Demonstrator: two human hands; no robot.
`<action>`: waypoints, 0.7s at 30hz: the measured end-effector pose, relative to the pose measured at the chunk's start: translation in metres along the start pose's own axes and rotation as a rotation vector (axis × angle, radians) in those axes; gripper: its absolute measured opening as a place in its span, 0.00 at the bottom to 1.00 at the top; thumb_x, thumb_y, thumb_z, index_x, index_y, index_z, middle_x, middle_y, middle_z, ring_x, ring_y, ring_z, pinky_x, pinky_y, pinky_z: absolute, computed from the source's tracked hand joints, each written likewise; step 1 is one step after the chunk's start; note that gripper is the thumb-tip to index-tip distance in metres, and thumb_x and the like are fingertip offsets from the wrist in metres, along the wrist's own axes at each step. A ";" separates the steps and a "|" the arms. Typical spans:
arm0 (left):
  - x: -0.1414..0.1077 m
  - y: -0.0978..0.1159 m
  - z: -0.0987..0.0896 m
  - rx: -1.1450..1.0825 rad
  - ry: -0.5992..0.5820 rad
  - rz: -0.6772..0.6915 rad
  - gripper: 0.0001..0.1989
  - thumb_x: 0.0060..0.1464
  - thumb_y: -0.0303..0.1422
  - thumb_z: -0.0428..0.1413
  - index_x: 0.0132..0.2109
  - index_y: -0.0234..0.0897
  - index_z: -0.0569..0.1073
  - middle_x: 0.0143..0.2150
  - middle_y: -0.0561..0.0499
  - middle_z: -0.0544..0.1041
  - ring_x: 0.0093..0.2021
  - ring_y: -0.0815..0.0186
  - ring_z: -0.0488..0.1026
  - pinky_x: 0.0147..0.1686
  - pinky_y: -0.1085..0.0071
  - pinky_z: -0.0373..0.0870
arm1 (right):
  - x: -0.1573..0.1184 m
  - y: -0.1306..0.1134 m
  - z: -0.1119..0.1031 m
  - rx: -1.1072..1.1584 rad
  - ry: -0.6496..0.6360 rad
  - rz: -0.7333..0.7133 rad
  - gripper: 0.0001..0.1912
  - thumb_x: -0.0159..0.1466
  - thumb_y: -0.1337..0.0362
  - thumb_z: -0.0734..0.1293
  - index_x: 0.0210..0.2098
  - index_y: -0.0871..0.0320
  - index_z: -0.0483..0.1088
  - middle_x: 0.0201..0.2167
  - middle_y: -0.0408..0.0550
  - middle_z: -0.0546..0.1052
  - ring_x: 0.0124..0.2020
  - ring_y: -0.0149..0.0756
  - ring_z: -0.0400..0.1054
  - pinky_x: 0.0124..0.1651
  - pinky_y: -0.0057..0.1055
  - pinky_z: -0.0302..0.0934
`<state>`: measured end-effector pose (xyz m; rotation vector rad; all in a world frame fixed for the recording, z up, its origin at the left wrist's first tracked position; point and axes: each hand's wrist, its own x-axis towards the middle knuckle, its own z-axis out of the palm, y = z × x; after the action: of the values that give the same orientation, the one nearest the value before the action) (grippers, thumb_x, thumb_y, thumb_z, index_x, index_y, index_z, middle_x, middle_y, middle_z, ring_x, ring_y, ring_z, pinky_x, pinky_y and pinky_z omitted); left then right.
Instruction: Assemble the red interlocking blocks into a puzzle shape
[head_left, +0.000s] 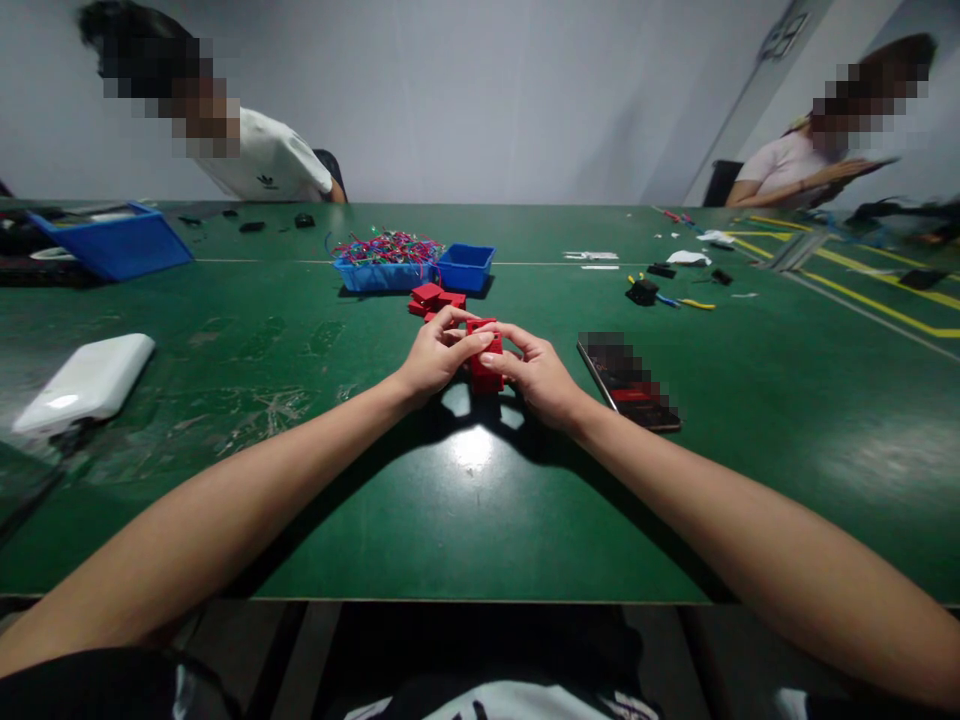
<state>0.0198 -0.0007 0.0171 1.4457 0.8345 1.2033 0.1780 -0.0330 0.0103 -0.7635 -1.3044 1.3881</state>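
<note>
A small red box-like plastic part (pixel 486 374) is held between both my hands above the green table (pixel 465 540). My left hand (pixel 439 357) grips its left side, the thumb lying across the front. From the right, my right hand (pixel 538 375) pinches the same part with thumb and forefinger. Fingers cover some of its face, which has a few holes near the top. Just behind my left hand lies a small pile of similar red parts (pixel 427 296). Beyond the pile stands a blue bin (pixel 386 277) heaped with coloured wires.
A smaller blue bin (pixel 466 268) adjoins the wire bin. A phone (pixel 626 385) lies right of my hands, and a white device (pixel 86 382) with a cable lies left. Pliers (pixel 694 304) and black parts are farther right. Two people sit across the table.
</note>
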 end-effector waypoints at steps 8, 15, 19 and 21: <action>-0.001 0.002 0.000 -0.015 0.011 -0.014 0.24 0.39 0.42 0.70 0.40 0.36 0.70 0.31 0.53 0.80 0.31 0.67 0.77 0.31 0.73 0.72 | 0.000 0.000 0.001 -0.016 0.004 -0.014 0.20 0.51 0.62 0.76 0.44 0.52 0.74 0.41 0.40 0.79 0.37 0.32 0.73 0.48 0.33 0.69; -0.004 0.005 0.001 -0.006 0.026 -0.020 0.23 0.39 0.41 0.69 0.40 0.36 0.71 0.31 0.54 0.79 0.30 0.68 0.76 0.30 0.74 0.71 | -0.003 -0.003 0.002 -0.032 -0.005 0.006 0.20 0.53 0.61 0.76 0.45 0.51 0.74 0.40 0.40 0.80 0.38 0.34 0.74 0.46 0.34 0.70; -0.003 0.005 -0.002 -0.007 0.020 -0.061 0.24 0.40 0.43 0.70 0.41 0.36 0.71 0.31 0.53 0.79 0.27 0.70 0.74 0.27 0.76 0.70 | -0.001 -0.002 0.002 -0.008 0.013 0.041 0.23 0.53 0.59 0.76 0.48 0.51 0.73 0.38 0.40 0.81 0.37 0.34 0.75 0.45 0.34 0.70; -0.002 0.003 -0.002 -0.020 0.012 -0.094 0.25 0.41 0.44 0.70 0.41 0.36 0.71 0.31 0.54 0.78 0.25 0.71 0.73 0.25 0.77 0.69 | 0.000 -0.001 0.002 -0.004 0.008 0.049 0.25 0.53 0.58 0.77 0.50 0.51 0.73 0.37 0.41 0.81 0.36 0.35 0.76 0.45 0.35 0.71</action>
<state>0.0166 -0.0029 0.0195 1.3693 0.8870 1.1472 0.1764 -0.0337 0.0115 -0.8078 -1.2899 1.4201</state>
